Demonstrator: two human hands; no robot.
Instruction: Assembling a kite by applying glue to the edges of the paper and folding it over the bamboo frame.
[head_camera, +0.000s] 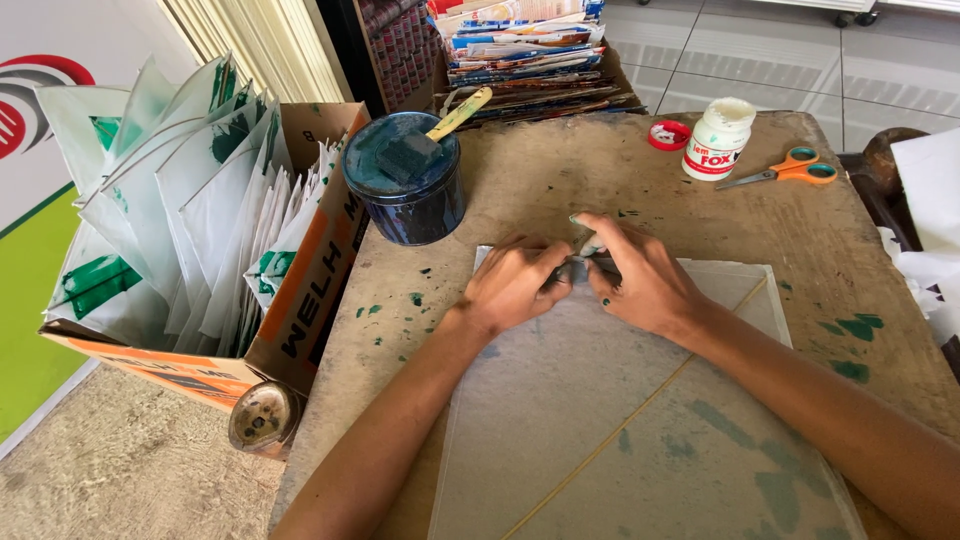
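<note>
Here, hands: both meet at the far edge of a pale sheet, close together, almost knuckle to knuckle.
Left hand (512, 283): it lies palm down on the sheet, its fingers curled in narrow and pinching a small grey folded bit at the sheet's top edge.
Right hand (640, 280): it lies just beside the left one, its fingers (598, 228) bent and pressing on the same fold; green paint marks show on the fingertips.
Sheet (600, 420): a large thin pale paper lies flat on the worktop, reaching from the hands to the near edge of the view, with green smears on its lower right part.
Stick (640, 400): a thin pale stick runs slantwise across the sheet from its far right corner towards the near middle.
Worktop (850, 260): worn brown board, spotted with green paint.
Tin (405, 180): a dark blue round tin stands just beyond the left hand, with a sponge and a pale handle resting on top.
Glue bottle (718, 138): a white bottle, open, stands at the far right, its red cap (668, 134) lying beside it.
Scissors (785, 170): orange-handled, lying right of the bottle.
Carton (300, 290): a cardboard box at the left, holding upright white and green paper pieces (190, 190).
Stack (520, 50): printed papers piled beyond the worktop.
</note>
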